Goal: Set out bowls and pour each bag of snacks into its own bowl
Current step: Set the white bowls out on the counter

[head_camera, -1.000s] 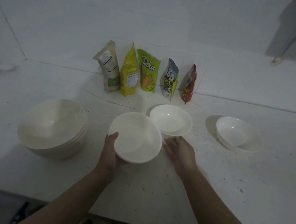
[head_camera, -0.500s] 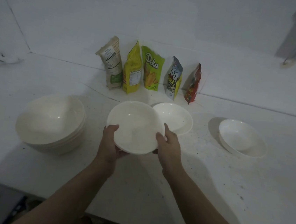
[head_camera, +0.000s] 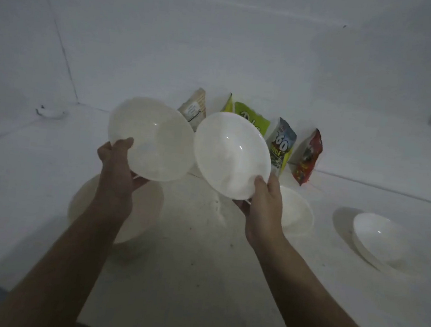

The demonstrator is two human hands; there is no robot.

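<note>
Bare table (head_camera: 198, 268) between bowl stack (head_camera: 148, 209) and bowl (head_camera: 296, 214).

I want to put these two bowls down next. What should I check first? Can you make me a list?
1. Left hand grips its bowl by the rim: ok.
2. Right hand grips the other bowl by the rim: ok.
3. The two held bowls are apart, no longer nested: ok, though their rims look very close.
4. Bare table between the stacked bowls and the nearer set-out bowl: ok for one bowl, probably.
5. Far right bowl already set out, out of the way: ok.
6. Snack bags standing at the back: ok for those showing; two are partly hidden, cannot tell.
</note>
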